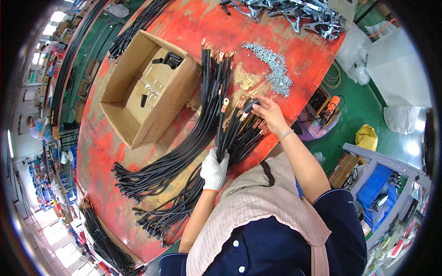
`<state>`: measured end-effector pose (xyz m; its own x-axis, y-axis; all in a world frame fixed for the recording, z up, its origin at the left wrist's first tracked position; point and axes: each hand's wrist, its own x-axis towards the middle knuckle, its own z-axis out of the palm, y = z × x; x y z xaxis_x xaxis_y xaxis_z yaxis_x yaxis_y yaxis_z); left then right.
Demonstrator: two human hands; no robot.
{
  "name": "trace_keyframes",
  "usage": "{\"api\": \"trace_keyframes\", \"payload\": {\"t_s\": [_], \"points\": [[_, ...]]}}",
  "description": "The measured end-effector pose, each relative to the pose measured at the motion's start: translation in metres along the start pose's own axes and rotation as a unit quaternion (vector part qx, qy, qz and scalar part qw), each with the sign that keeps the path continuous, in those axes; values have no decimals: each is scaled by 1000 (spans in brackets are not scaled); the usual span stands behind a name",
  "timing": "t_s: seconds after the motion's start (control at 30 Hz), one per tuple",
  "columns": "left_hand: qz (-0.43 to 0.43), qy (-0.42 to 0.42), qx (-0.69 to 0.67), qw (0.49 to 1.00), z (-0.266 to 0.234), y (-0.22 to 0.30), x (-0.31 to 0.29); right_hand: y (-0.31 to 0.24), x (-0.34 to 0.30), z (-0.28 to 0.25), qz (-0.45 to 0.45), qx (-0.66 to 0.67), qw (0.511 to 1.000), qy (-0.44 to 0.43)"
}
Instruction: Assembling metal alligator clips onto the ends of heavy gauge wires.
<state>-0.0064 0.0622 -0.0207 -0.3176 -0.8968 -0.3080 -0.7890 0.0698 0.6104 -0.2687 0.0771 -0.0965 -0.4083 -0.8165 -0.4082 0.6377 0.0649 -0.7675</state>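
My left hand [214, 169], in a white glove, grips a bundle of black cables [230, 133] with copper ring terminals near their middle. My right hand [268, 113], bare with a bracelet at the wrist, pinches a small black sleeve [251, 106] at the terminal end of one cable in that bundle. A larger sheaf of black cables [202, 119] lies to the left on the worn red table [184, 27], its terminals pointing toward the far side.
An open cardboard box [145, 87] with a few black sleeves stands at the left. A heap of small silver screws [276, 69] lies past my right hand. Metal clamps [294, 14] are piled at the far edge. More cables lie along the table's left rim.
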Motion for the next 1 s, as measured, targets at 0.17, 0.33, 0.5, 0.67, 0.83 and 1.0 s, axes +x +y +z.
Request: {"api": "trace_keyframes", "payload": {"t_s": [0.17,0.33,0.5,0.67,0.83,1.0], "points": [[-10,3,12,1000,0,1,0,-16,2,-2,20,-15,1000,-15],[-10,5,-5,1000,1,0,0,-23,3,-3,31,-33,998,-36],[-3,4,-55,998,3,-7,1,-24,9,-6,12,-94,993,-74],[-23,-13,-54,998,1,-6,2,-24,13,-6,3,-166,983,-82],[-55,-33,-41,997,-6,5,2,-29,12,-1,122,-145,978,-89],[-46,-44,-163,985,-7,-6,2,-54,-11,21,80,-184,963,-179]]}}
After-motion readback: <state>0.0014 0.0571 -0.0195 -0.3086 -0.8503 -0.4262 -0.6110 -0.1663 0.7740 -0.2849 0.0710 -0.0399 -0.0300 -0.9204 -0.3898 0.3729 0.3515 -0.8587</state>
